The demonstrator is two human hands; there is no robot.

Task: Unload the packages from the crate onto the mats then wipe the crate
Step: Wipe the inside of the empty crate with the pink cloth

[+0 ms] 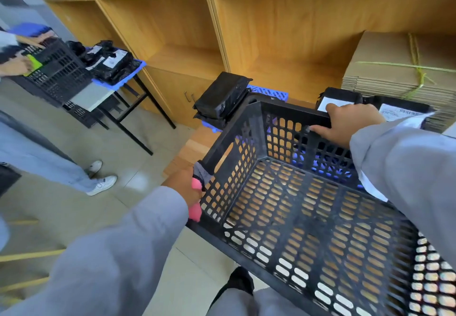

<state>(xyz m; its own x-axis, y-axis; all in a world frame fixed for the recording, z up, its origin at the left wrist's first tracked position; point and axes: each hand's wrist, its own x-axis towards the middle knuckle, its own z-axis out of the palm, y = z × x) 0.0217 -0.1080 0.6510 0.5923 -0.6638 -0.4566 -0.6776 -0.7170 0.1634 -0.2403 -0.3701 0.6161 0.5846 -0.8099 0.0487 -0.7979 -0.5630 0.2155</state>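
Note:
A black perforated plastic crate (308, 217) fills the lower right, with nothing inside it. My right hand (350, 123) grips its far rim. My left hand (185, 187) holds a pink and grey cloth (196, 207) against the crate's left rim. Black packages (222, 98) with white labels lie on blue mats (269, 92) just beyond the crate, and another labelled package (338, 99) sits behind my right hand.
Wooden shelving (246, 32) lines the back. A bundle of flat cardboard (399, 69) sits at right. At left another person works at a second black crate (59, 71) beside a small table (103, 93) with packages on a blue mat. Tiled floor lies below.

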